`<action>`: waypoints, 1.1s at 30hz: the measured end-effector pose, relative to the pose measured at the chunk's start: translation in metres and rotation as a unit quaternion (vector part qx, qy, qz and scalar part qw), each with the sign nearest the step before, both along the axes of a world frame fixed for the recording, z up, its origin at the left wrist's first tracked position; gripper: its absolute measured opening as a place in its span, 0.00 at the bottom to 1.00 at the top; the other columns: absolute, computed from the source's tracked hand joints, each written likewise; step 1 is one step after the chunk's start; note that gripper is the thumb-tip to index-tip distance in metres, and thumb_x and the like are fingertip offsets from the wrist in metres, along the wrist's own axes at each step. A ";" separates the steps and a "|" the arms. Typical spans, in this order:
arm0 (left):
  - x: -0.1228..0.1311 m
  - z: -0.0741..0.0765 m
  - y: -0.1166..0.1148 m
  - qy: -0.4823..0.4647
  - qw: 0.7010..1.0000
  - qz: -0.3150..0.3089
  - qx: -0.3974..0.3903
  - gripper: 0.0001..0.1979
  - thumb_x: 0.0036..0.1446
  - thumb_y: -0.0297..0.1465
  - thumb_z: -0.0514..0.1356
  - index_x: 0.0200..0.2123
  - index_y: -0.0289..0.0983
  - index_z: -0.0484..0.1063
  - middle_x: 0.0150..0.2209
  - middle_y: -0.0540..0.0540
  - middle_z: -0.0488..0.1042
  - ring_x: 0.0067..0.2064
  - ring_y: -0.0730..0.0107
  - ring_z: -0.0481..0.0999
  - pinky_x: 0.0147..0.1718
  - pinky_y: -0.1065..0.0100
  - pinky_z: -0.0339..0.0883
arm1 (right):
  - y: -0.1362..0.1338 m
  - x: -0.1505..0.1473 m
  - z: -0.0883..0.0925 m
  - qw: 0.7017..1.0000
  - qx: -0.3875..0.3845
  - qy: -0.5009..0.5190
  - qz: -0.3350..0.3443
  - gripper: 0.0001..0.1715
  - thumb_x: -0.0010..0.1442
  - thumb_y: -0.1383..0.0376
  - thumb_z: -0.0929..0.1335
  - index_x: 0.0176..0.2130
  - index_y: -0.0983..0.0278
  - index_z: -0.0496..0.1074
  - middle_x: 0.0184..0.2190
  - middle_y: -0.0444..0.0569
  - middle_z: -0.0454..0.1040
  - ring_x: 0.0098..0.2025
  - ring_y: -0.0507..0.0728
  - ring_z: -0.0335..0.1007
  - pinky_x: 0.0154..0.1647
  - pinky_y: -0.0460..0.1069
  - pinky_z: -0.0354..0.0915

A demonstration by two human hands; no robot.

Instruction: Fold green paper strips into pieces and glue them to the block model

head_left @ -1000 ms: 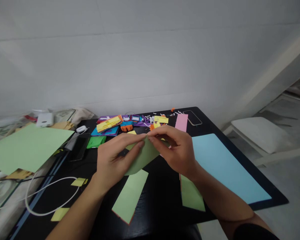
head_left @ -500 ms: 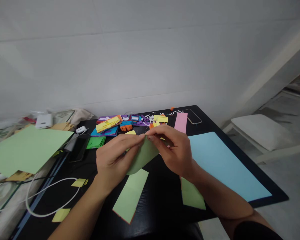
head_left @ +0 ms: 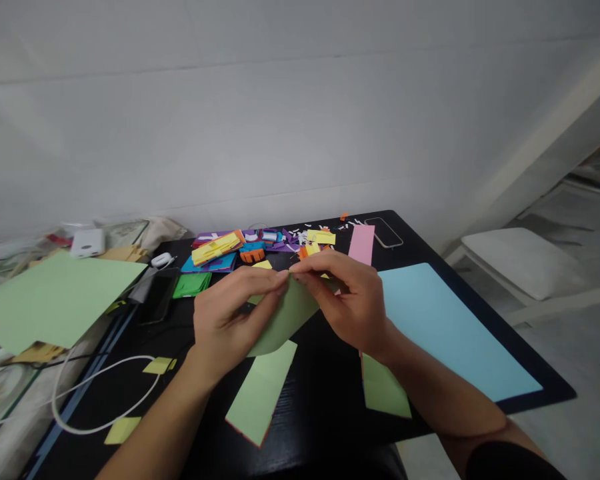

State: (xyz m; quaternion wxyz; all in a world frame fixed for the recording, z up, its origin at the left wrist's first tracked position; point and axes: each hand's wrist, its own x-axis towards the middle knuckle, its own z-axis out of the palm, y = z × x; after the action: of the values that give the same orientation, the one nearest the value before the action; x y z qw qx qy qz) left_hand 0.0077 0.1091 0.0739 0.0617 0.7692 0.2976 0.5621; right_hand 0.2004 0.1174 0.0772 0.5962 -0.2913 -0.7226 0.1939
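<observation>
A bent piece of green paper [head_left: 293,313] hangs between my hands, raised above the black table. My left hand [head_left: 230,313] pinches its upper edge between thumb and forefinger. Close beside those fingertips, my right hand [head_left: 353,297] pinches the same edge, so both sets of fingertips nearly meet. The left part of the sheet is partly hidden behind my left thumb. Below it lies a green paper strip [head_left: 263,393] with a thin orange edge. Another green strip [head_left: 386,390] rests partly under my right forearm.
A light blue sheet [head_left: 450,327] covers the table's right side. Behind my hands are yellow folded papers [head_left: 215,249], green papers [head_left: 193,285], a pink strip [head_left: 362,244] and a phone [head_left: 384,233]. A large green sheet [head_left: 55,293] and white cable [head_left: 105,367] lie left.
Both hands keep their pinch with almost no movement. The lower edge of the held green paper hangs slightly lower and farther left.
</observation>
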 end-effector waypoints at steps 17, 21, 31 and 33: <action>-0.015 0.005 0.005 -0.148 0.981 0.075 -0.102 0.04 0.64 0.32 0.68 0.35 0.40 0.80 0.31 0.50 0.79 0.30 0.72 0.76 0.29 0.71 0.69 | 0.009 0.023 0.008 0.994 -0.094 -0.029 0.043 0.08 0.61 0.67 0.77 0.41 0.61 0.78 0.37 0.45 0.83 0.38 0.54 0.81 0.41 0.49 0.79; -0.018 0.003 0.006 -0.192 0.972 0.080 -0.106 0.07 0.63 0.36 0.69 0.34 0.41 0.80 0.30 0.49 0.78 0.30 0.70 0.74 0.28 0.68 0.68 | 0.008 0.024 0.009 0.987 -0.128 0.061 0.078 0.10 0.59 0.64 0.79 0.41 0.61 0.77 0.35 0.45 0.82 0.35 0.54 0.81 0.40 0.49 0.80; -0.017 0.003 0.004 -0.132 0.986 0.099 -0.028 0.05 0.66 0.35 0.66 0.36 0.41 0.79 0.31 0.49 0.78 0.31 0.70 0.75 0.28 0.67 0.69 | 0.007 0.025 0.010 0.996 -0.068 -0.048 0.033 0.07 0.63 0.64 0.77 0.38 0.60 0.76 0.34 0.44 0.81 0.35 0.53 0.80 0.39 0.49 0.78; -0.018 0.005 0.004 -0.098 0.992 0.083 0.012 0.03 0.65 0.32 0.66 0.37 0.41 0.79 0.30 0.50 0.78 0.31 0.70 0.76 0.30 0.67 0.70 | 0.009 0.028 0.010 0.994 -0.071 -0.081 0.035 0.08 0.62 0.64 0.77 0.38 0.60 0.75 0.34 0.44 0.81 0.36 0.54 0.80 0.39 0.49 0.77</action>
State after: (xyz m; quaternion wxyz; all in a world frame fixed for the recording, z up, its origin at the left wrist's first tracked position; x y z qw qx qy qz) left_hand -0.0107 0.1135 0.0792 0.0350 0.6834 0.3464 0.6416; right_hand 0.2282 0.1265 0.0875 0.5061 -0.3218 -0.7629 0.2414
